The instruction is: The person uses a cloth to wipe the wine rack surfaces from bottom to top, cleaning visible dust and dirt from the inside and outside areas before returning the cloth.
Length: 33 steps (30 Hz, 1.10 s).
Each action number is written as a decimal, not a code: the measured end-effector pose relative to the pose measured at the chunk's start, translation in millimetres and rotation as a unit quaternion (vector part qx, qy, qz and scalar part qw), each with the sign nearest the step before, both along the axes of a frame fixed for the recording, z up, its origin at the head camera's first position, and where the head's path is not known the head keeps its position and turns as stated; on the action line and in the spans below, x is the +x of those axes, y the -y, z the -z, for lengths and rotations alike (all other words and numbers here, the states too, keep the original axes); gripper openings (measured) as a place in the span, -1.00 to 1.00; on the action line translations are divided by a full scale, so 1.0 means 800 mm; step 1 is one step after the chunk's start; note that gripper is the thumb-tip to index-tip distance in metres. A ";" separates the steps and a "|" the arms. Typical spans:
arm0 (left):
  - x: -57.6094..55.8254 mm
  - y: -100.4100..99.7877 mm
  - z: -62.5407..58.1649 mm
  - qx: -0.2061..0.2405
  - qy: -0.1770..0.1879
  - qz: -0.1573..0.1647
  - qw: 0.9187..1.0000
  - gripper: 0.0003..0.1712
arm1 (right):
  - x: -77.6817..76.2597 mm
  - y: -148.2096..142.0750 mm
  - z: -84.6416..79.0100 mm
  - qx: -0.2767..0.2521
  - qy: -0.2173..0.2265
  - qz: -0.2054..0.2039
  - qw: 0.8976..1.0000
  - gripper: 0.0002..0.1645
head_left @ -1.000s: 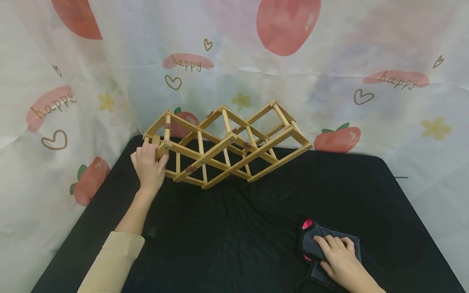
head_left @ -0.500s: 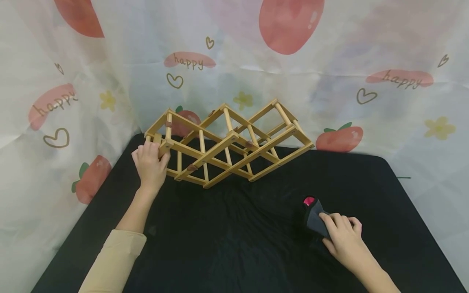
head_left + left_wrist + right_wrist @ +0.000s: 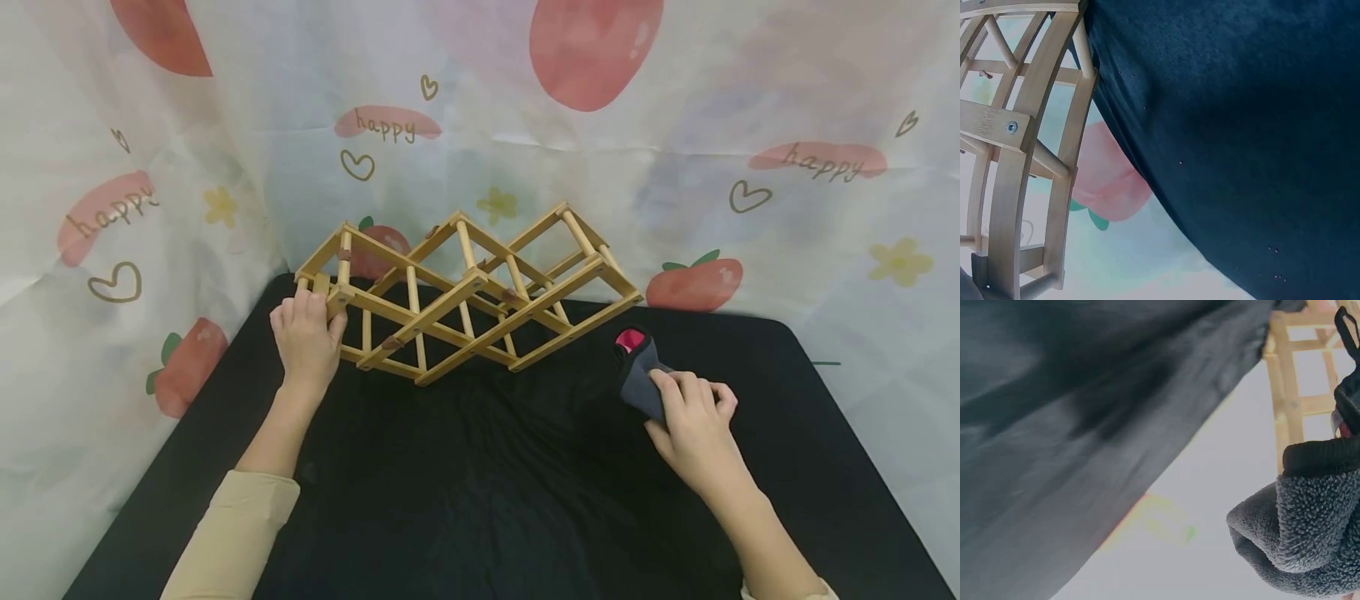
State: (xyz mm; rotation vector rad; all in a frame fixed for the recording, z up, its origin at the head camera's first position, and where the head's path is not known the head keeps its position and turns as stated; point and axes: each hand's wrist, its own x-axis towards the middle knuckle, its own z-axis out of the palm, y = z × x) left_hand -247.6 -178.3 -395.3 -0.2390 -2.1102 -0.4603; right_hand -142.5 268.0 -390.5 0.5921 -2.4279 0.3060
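Observation:
A folding wooden wine rack (image 3: 420, 322) stands stretched out at the back of the table, its slats crossing in diamonds joined by round dowels. My left hand (image 3: 306, 342) grips its left end, fingers over the far side and thumb on the right. In the left wrist view the rack (image 3: 1007, 206) fills the left side. My right hand (image 3: 693, 429) pinches a folded dark grey cloth (image 3: 641, 385), with pink showing inside its fold, to the right of the rack. Close up in the right wrist view, the cloth (image 3: 1316, 525) is fleecy, with black edging and a hanging loop (image 3: 1349, 328).
A black cloth (image 3: 480, 500) covers the table. Behind it hangs a pale curtain (image 3: 675, 75) printed with fruit, hearts and flowers, close to the rack's back.
My right hand has lifted the cloth from the table's front right and carried it away from me, toward the rack's right end. The left hand keeps its grip on the rack.

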 end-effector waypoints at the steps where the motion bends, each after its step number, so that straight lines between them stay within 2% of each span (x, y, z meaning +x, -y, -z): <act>1: 0.000 0.001 0.000 -0.005 0.000 -0.002 1.000 -0.80 | -0.003 0.004 -0.003 -0.004 -0.003 0.001 1.000 -0.39; 9: 0.008 0.001 -0.002 -0.042 0.022 -0.035 0.998 -0.76 | -0.022 0.037 -0.020 -0.034 -0.037 -0.004 0.999 -0.38; 19: 0.016 -0.006 -0.008 -0.050 0.060 -0.083 0.993 -0.71 | -0.045 0.085 -0.040 -0.056 -0.073 -0.014 0.996 -0.37; 26: 0.017 -0.005 -0.006 -0.035 0.067 -0.085 0.993 -0.71 | -0.063 0.116 -0.049 -0.058 -0.083 -0.029 0.994 -0.29; 33: 0.015 -0.005 -0.007 -0.034 0.059 -0.075 0.995 -0.71 | -0.079 0.139 -0.054 -0.044 -0.062 -0.031 0.997 -0.26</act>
